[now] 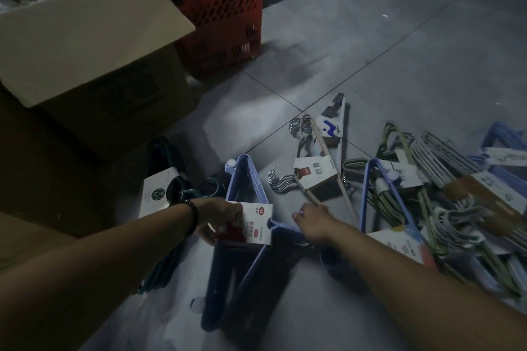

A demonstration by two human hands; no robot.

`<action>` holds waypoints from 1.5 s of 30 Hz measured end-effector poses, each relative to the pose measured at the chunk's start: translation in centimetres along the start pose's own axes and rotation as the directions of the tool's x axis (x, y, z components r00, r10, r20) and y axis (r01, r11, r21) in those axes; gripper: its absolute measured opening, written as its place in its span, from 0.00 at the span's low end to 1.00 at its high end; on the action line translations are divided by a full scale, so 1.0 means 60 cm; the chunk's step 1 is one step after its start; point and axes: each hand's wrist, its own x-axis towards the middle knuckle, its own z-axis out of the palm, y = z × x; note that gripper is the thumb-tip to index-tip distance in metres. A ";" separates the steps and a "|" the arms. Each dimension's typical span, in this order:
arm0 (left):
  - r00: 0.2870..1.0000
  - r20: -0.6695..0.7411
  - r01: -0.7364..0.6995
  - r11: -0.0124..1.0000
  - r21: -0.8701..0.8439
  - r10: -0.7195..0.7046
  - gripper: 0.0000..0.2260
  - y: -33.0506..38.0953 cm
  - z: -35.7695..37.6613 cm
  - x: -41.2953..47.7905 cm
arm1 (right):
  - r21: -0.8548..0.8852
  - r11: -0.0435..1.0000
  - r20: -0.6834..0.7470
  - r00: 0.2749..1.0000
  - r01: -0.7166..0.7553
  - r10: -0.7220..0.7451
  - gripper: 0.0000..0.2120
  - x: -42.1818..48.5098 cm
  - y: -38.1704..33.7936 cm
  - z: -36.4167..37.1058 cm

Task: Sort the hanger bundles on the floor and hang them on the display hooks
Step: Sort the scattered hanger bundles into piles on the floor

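A bundle of blue plastic hangers with a white and red card label lies on the floor in front of me. My left hand grips the label's left edge. My right hand grips the bundle's hook end at the label's right. A dark teal hanger bundle lies to the left. Wooden hangers with chrome hooks and a white label lie just beyond my right hand. A heap of blue, wire and grey hanger bundles spreads to the right.
A large open cardboard box stands at the left, with plastic-wrapped goods inside. Behind it is a red shopping basket on wheels. Grey floor tiles stretch away at the upper right. No display hooks are in view.
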 end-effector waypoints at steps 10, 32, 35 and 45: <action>0.779 -0.279 -0.260 0.694 0.671 0.562 0.14 0.178 -0.012 -0.039 | 0.060 0.986 -0.151 0.978 0.157 -0.146 0.16 -0.047 0.035 -0.139; 0.742 0.064 -0.658 0.707 0.260 0.667 0.26 0.234 0.362 -0.021 | -0.092 0.978 -0.066 0.981 -0.190 0.184 0.17 -0.132 0.222 -0.246; 0.778 0.106 -0.628 0.770 0.117 0.619 0.36 0.222 0.374 -0.027 | -0.194 0.959 -0.240 0.958 -0.205 0.156 0.19 -0.125 0.225 -0.212; 0.764 0.149 -0.616 0.779 -0.117 0.628 0.30 0.199 0.328 -0.066 | -0.359 0.914 -0.299 0.951 -0.190 0.080 0.12 -0.119 0.198 -0.237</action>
